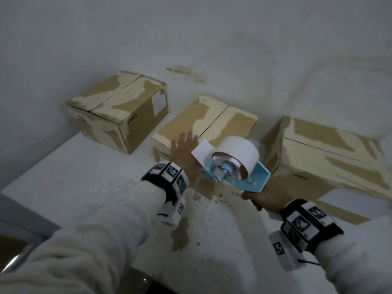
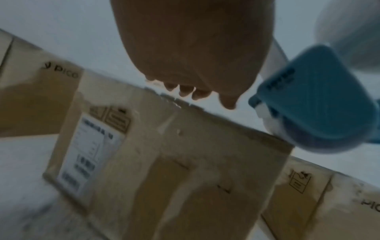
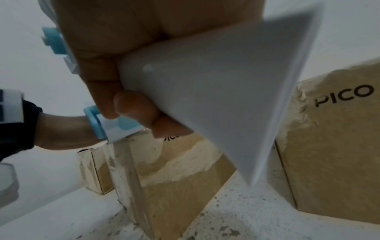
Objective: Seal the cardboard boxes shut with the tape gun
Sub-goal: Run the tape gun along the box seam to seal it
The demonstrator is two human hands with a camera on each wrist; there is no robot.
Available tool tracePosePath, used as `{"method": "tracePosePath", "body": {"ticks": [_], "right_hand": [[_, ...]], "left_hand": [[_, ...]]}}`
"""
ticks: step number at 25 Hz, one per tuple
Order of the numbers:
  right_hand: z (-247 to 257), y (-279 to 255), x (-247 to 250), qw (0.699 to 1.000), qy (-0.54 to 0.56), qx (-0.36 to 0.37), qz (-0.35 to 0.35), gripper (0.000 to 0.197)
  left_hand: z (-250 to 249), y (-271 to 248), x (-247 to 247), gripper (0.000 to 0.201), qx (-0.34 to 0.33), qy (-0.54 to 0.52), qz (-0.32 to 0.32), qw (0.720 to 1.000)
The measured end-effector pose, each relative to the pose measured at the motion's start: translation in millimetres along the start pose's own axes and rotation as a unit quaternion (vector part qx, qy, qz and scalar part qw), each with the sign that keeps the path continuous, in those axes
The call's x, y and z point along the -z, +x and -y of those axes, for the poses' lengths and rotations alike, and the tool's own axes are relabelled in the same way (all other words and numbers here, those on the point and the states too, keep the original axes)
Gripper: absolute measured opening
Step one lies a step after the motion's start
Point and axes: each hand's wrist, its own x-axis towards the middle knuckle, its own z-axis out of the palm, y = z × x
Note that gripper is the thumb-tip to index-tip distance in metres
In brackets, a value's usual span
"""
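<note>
Three closed cardboard boxes stand on the white table: a left box (image 1: pixel 118 109), a middle box (image 1: pixel 212 122) and a right box (image 1: pixel 322 153), each with its top seam showing. My right hand (image 1: pixel 263 200) grips the handle of the blue tape gun (image 1: pixel 252 177), whose white tape roll (image 1: pixel 237 149) is held over the middle box's near right corner. A loose flap of tape (image 1: pixel 202 150) sticks out at the front of the gun. My left hand (image 1: pixel 184 147) is spread flat over that box's near left edge; I cannot tell whether it touches. The left wrist view shows the fingertips (image 2: pixel 185 91) just above the box (image 2: pixel 195 162).
The white table (image 1: pixel 84 187) is speckled with brown stains in front of the middle box. A white wall (image 1: pixel 191 39) rises close behind the boxes. The table's left edge (image 1: pixel 31 172) drops off beside the left box. The boxes' surfaces are torn and patchy.
</note>
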Motion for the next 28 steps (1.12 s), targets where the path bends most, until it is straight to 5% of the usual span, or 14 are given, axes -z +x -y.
{"method": "tracePosePath", "body": {"ticks": [7, 12, 19, 22, 28], "right_hand": [[-7.6, -3.9, 11.6, 0.999, -0.025, 0.005, 0.024, 0.032], [-44.4, -33.5, 25.5, 0.999, 0.035, -0.02, 0.001, 0.025], [-62.0, -28.6, 14.7, 0.993, 0.115, -0.008, -0.018, 0.023], [-64.3, -28.6, 12.4, 0.993, 0.114, -0.004, -0.016, 0.024], [-67.3, -28.8, 21.3, 0.996, 0.084, 0.018, -0.007, 0.025]], "left_hand": [[-9.7, 5.0, -15.6, 0.075, 0.01, 0.026, 0.022, 0.999], [-10.7, 4.5, -16.3, 0.101, 0.005, -0.022, 0.013, 1.0], [-33.4, -16.0, -8.1, 0.092, 0.0, -0.048, -0.035, 0.998], [-56.1, -29.0, -18.8, 0.082, -0.004, -0.038, 0.01, 0.999], [-55.2, -21.6, -26.0, 0.092, 0.02, -0.03, 0.026, 0.999]]}}
